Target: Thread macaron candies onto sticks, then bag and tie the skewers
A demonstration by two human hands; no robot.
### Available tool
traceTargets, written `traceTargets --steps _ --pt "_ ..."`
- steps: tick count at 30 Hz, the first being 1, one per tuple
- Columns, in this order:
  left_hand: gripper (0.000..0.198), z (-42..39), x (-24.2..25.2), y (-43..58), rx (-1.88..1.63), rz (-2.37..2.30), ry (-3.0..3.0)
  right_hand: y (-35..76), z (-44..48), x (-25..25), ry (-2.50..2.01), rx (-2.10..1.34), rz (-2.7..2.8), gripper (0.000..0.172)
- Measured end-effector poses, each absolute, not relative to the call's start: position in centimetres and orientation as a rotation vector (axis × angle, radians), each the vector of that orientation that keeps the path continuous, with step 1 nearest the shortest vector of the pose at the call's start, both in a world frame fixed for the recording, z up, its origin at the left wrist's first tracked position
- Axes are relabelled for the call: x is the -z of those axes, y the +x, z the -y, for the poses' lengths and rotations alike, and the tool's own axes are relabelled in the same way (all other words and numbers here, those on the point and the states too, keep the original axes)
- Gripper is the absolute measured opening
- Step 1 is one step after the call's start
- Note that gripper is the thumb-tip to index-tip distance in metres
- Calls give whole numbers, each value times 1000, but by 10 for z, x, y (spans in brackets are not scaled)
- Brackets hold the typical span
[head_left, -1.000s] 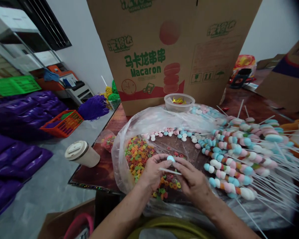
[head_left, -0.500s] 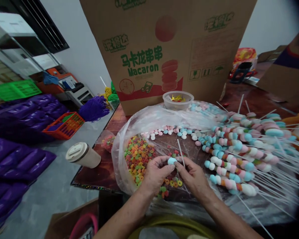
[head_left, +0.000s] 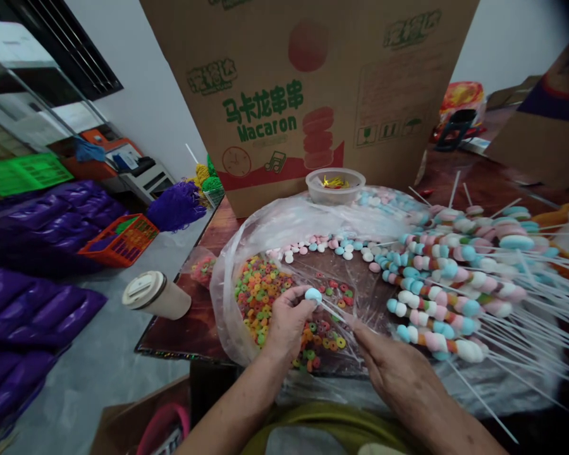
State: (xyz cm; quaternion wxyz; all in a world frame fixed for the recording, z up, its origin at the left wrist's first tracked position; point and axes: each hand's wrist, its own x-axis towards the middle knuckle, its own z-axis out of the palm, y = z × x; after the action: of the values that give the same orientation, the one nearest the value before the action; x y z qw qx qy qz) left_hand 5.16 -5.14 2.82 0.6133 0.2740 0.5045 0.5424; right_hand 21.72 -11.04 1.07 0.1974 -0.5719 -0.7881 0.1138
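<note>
Between the thumb and fingers of my left hand (head_left: 289, 319) is a light-blue candy (head_left: 313, 295), round and smooth. My right hand (head_left: 396, 363) grips a thin white stick (head_left: 334, 311), whose far end meets the blue candy; whether it has pierced it I cannot tell. Below and left of my hands lie many colourful cereal rings (head_left: 260, 297) on clear plastic. Right of my right hand, finished-looking skewers of pink, white and blue candies (head_left: 436, 294) are piled with their white sticks pointing right.
Loose pink, white and blue candies (head_left: 346, 249) lie behind my hands beside a clear plastic bag (head_left: 284, 218). A bowl (head_left: 336, 189) with gold ties stands before a large Macaron carton (head_left: 265, 158). A lidded paper cup (head_left: 164, 297) is near the table's left edge.
The stick has swung from upright to slanting toward the blue candy. My right hand has moved right and down, away from my left hand, which has raised the candy slightly leftward.
</note>
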Motion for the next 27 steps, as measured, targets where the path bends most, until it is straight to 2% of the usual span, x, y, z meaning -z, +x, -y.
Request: traceTargets --steps 5,13,17,21,27 --pt "23 54 -24 53 -1255 -1233 733 212 108 -14 -1757 -188 2347 42" --pt "23 57 -6 48 -1249 -1418 1149 202 110 -38 -2054 -319 2464 47" --pt "27 59 1 46 -1197 -1507 1410 197 109 -54 -2085 -281 2538 49" --pt "29 62 4 46 -1192 -1501 1567 191 106 -61 -2102 -172 2561 45" --pt "28 65 6 55 -1195 -1627 1389 181 107 -49 -2008 -52 2536 35"
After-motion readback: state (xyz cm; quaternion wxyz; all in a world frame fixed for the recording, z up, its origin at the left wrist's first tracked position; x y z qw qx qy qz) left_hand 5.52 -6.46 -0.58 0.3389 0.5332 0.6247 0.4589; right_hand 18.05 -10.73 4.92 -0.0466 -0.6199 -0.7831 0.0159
